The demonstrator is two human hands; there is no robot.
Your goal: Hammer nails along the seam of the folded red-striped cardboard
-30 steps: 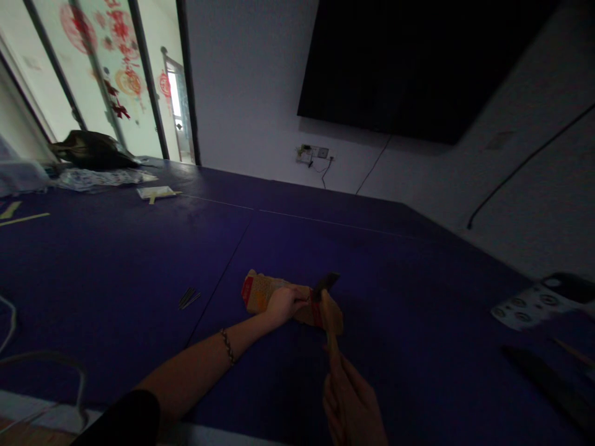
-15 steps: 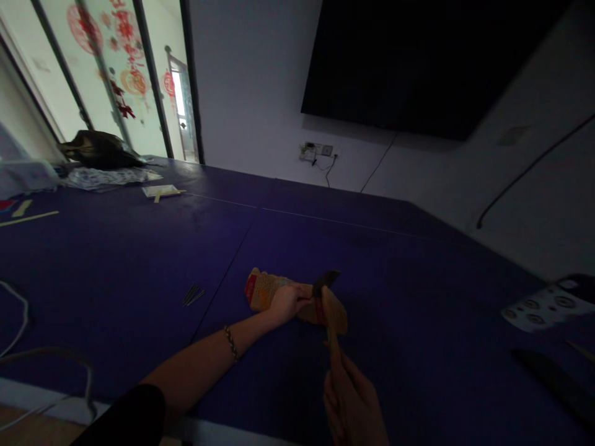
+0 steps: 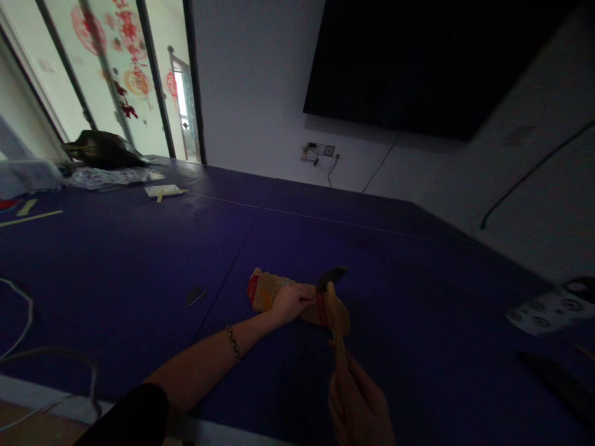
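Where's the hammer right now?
Head view, just right of centre: the hammer is in the right hand, its dark head by the tan-and-red piece, right of the left hand.

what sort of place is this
Probably a room in a home, perhaps a living room: a large dark screen, likely a television, is on the wall, and red decorations show on the framed glass panels at the far left.

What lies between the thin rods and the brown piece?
The head view shows the purple surface, crossed by a dark seam, between the rods and the brown piece.
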